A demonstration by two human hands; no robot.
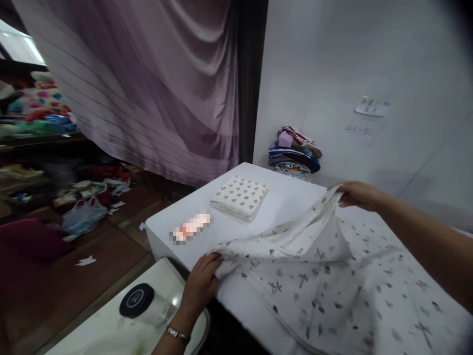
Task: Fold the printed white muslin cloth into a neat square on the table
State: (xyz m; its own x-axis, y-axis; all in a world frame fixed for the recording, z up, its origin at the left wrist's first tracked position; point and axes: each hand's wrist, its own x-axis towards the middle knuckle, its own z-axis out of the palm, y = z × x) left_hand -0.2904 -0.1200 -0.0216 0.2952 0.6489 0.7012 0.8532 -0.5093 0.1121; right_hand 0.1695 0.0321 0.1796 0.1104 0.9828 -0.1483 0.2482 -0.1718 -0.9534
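Note:
A large white cloth [318,276] printed with small grey and brown leaf and tree shapes is spread over the right part of the white table [284,190]. My left hand [203,276] is closed on its left corner at the table's near edge. My right hand [356,195] pinches another part of its edge, lifted above the table, so the cloth rises in a fold between both hands. Beyond my left hand lies a folded white cloth [240,196] with a small grey print. A blurred-out pink and orange item [191,227] rests left of it.
A clear jar with a black lid [136,300] stands on a pale side surface beside my left arm. Folded clothes [294,153] are stacked by the wall. A purple curtain [177,88] hangs behind the table. Bags [84,215] and scraps lie on the floor at left.

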